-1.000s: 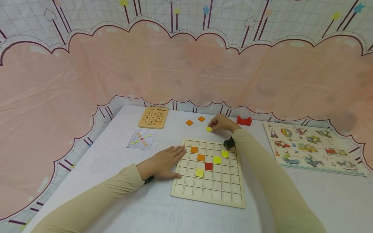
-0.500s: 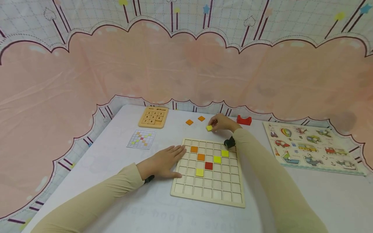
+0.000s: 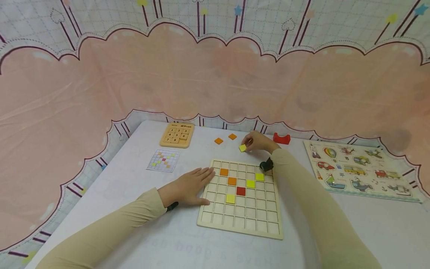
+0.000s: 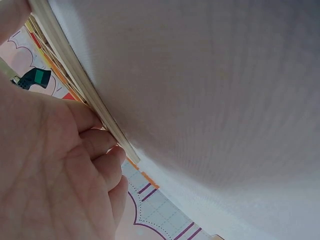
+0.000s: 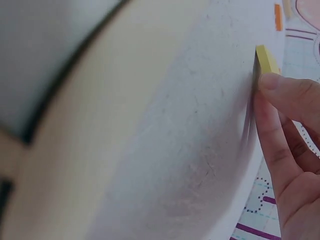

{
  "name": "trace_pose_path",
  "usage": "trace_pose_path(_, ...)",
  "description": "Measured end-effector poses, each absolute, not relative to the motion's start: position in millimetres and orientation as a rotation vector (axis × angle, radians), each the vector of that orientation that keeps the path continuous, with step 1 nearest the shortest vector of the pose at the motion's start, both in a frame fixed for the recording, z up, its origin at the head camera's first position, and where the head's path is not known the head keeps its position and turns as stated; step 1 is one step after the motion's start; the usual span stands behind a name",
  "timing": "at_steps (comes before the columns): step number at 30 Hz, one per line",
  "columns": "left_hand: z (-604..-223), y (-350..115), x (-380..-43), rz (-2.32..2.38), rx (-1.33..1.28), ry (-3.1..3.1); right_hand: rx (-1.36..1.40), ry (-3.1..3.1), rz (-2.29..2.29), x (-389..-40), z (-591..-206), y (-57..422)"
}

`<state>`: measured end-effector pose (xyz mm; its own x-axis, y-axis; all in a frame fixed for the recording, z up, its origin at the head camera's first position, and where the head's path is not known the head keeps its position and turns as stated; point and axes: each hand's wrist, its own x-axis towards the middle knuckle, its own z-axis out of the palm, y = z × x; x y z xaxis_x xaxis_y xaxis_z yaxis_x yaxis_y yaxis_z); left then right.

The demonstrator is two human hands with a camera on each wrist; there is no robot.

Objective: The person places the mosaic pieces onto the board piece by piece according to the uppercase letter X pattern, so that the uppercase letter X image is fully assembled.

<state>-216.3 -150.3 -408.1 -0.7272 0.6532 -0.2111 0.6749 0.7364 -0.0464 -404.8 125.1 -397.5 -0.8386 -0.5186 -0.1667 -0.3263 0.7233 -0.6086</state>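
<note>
While a Gridded Board Is Lying Under a Left Hand's Fingers, a Right Hand Is Pinching a Yellow Tile

As a white-covered table (image 3: 127, 186) is spreading beneath everything, a vehicle picture puzzle (image 3: 379, 185) is lying along its right side. The gridded board (image 3: 239, 223) is sitting nearer the middle, and the left hand (image 3: 188, 186) is resting on its left edge, fingers extended. Beyond the board's far edge, the right hand (image 3: 256, 142) is clamping thumb and forefinger on the yellow tile. A number puzzle (image 3: 178, 145) is lying at far left, with a pattern card (image 3: 162, 161) just below it, and a red notched block (image 3: 281, 139) is sitting behind the right hand. Smallest are the tiles: two loose orange tiles (image 3: 218, 141) are lying left of the pinched yellow tile (image 3: 242, 148), while two orange, three yellow and one red are filling cells on the board.
</note>
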Motion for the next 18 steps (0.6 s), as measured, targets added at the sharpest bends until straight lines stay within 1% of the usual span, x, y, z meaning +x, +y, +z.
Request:
trace_pose_path(8,-407.5,-148.6,-215.2,-0.175,1.067,2.751,-0.605,2.599,-0.896,-399.1,-395.3,126.8)
trace_pose_path(13,-405.7,-148.1,-214.2,-0.148,1.069,2.748,-0.657,2.590,-0.945,-392.1,-389.2,129.1)
trace_pose_path(18,-405.2,-149.4,-214.2,-0.129,1.065,2.745,-0.714,2.574,-0.994,-377.3,-379.7,128.3)
